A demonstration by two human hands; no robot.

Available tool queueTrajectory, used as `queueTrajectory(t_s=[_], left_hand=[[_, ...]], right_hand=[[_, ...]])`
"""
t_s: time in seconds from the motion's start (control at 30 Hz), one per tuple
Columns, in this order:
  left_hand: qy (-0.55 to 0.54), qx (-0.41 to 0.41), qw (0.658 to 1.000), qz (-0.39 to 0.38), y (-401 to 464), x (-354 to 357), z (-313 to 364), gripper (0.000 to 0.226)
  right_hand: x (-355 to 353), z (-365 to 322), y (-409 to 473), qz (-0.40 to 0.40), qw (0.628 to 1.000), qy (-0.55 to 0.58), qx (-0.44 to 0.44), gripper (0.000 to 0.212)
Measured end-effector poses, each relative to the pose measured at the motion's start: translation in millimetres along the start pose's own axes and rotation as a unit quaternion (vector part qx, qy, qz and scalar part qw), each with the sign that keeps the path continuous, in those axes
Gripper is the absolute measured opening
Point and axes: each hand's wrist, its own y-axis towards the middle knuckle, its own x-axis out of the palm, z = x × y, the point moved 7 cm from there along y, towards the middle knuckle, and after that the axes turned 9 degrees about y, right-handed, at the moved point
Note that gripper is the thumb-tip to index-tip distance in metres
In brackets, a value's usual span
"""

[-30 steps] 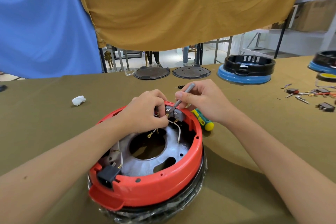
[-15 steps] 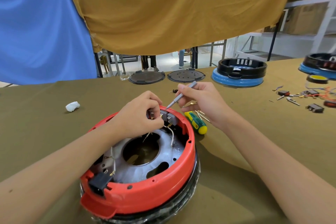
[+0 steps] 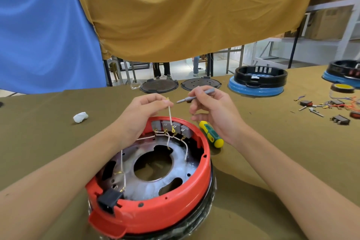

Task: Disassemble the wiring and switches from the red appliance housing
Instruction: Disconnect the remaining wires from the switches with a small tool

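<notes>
Above the red housing [image 3: 155, 210] our left hand [image 3: 144, 111] pinches a limp white wire [image 3: 170, 116] near its terminal, right hand [image 3: 212, 109] gripping the grey driver [image 3: 196, 97].

My olive-cloth tabletop [image 3: 58, 142] carries the red housing [image 3: 155, 214]. Just right of it lies a screwdriver [image 3: 211, 134]; beyond it two dark lids [image 3: 158, 85]; left, a white wad [image 3: 80, 117].

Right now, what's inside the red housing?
Inside the red housing: four grey switches at the far rim, white wires, a metal plate, a black socket. Under the plate: hidden.
</notes>
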Motion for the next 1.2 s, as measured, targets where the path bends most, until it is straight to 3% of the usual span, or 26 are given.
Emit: queueTrajectory(t_s=[0.07, 0.23, 0.7, 0.83, 0.93, 1.03, 1.2], left_hand=[[-0.004, 0.004, 1.0, -0.006, -1.2, 2.4, -0.4, 0.009], [-0.006, 0.019, 0.999, -0.031, -2.9, 7.5, -0.1, 0.011], [0.015, 0.024, 0.998, -0.055, -4.4, 10.4, 6.4, 0.013], [0.227, 0.011, 0.972, -0.063, -3.4, -1.4, 5.1, 0.017], [0.429, -0.018, 0.899, -0.09, -5.2, -17.1, -2.5, 0.032], [0.467, -0.076, 0.873, -0.12, -11.7, -27.6, -17.2, 0.03], [0.486, -0.061, 0.863, -0.122, -19.0, -26.8, -22.5, 0.025]], right_hand=[[7.4, 0.4, -3.2, -0.02, 1.0, -0.015, -0.018, 0.008], [23.8, 2.9, -10.4, -0.048, 0.993, -0.085, -0.068, 0.027], [17.6, 2.9, -11.8, 0.021, 0.993, -0.101, -0.056, 0.028], [-20.2, -3.0, 2.3, 0.115, 0.993, -0.005, -0.013, 0.024], [-58.0, -4.3, 10.1, 0.192, 0.979, -0.056, 0.032, 0.022], [-83.1, -2.7, 13.1, 0.241, 0.958, -0.144, 0.065, 0.019], [-95.4, 4.4, 15.6, 0.243, 0.924, -0.28, 0.091, 0.019]])
